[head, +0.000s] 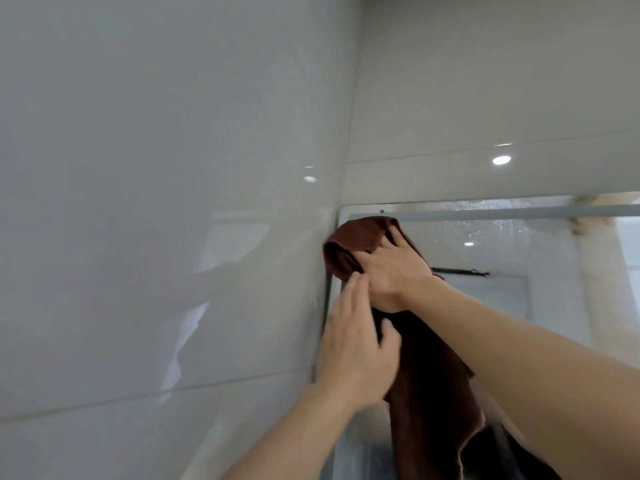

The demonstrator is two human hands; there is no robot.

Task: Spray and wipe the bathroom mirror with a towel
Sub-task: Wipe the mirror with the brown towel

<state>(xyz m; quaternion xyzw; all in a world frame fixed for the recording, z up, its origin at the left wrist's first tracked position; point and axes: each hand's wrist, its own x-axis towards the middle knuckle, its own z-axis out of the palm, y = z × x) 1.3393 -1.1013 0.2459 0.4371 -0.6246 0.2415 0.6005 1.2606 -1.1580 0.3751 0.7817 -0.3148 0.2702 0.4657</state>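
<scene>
Towel (429, 386): brown, soft and limp, surely light; it was bunched at the upper left corner of the mirror (519, 258) and hung down loosely. Best held by the bunched top.
Mirror: hard, fragile, wet with droplets near the top edge.
Right hand (391, 268): fingers spread, pressing the bunch against the glass.
Left hand (356, 344): fingers straight, touching the towel just below.
Wall (173, 202): glossy tiles beside the mirror.

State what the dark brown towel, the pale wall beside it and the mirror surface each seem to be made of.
Dark brown towel: soft woven cloth, matte, folding and hanging limp. Pale wall: probably glazed ceramic tile, glossy, with light reflections and grout lines. Mirror: glass, reflecting the room, speckled with droplets.
</scene>
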